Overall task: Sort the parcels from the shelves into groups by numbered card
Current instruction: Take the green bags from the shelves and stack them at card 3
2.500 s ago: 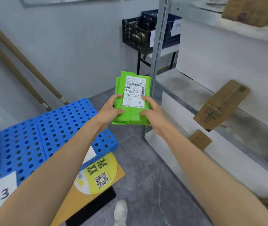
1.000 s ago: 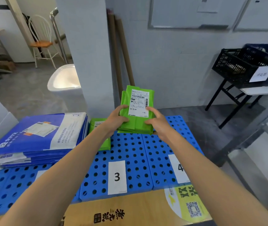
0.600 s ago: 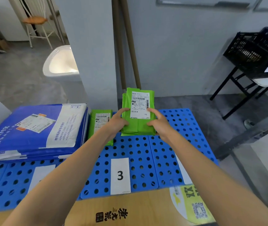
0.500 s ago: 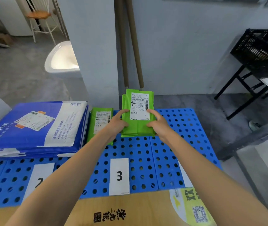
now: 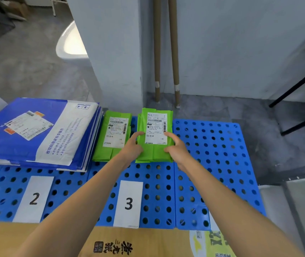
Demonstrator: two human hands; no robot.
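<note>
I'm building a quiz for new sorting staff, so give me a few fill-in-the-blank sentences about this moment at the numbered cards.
1. The left hand and right hand grip a parcel whose wrapping is ____.
2. The card in front of that parcel reads ____.
3. The blue mailer stack lies behind the left card, which reads ____.
4. A second green parcel lies on the gripped one's ____ side.

Missing words: green; 3; 2; left

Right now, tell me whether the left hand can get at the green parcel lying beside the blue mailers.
Probably yes: the left hand is right beside that loose green parcel, whose top is bare, but it must first release the held green parcel.
</note>
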